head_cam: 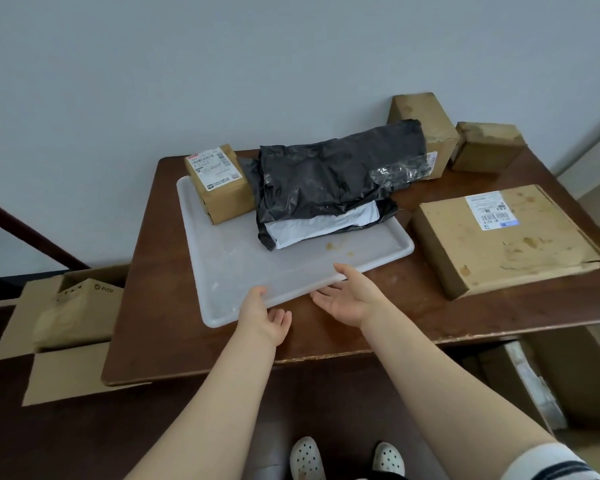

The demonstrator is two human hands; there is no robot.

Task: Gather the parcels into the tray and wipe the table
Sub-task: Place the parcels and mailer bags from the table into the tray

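A white tray lies on the brown table. In it are a small cardboard box with a label at the far left and a black plastic parcel with a white patch, which overhangs the far right edge. My left hand and my right hand are palm up at the tray's near edge. Each thumb touches the rim, and the fingers are spread loosely just below it. A flat, stained cardboard parcel lies on the table to the right. Two brown boxes stand at the back right.
A grey wall rises right behind the table. An open cardboard box sits on the floor at the left. More boxes are stacked under the table's right side. My feet in white shoes stand at the near edge.
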